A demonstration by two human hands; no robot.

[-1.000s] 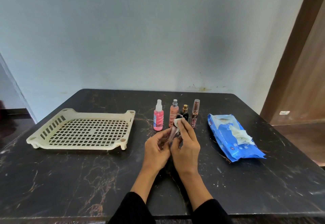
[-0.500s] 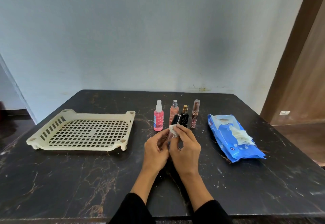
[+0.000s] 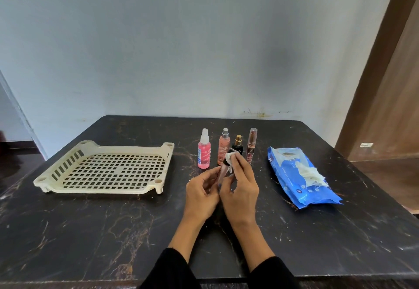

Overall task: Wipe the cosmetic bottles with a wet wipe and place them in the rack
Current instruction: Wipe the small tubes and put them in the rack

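Wipe [image 3: 229, 158] has slid up onto the left-held bottle's [image 3: 223, 171] cap.

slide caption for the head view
Both hands wipe a small bottle with a wet wipe; the rack sits empty.

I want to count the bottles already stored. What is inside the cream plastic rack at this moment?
Nothing can be seen inside the rack; its grid floor shows bare, with no bottle on it. The near wall hides only a thin strip of the floor.

rack [image 3: 106, 171] left of bottles [image 3: 224, 148], wipes pack [image 3: 297, 175] right
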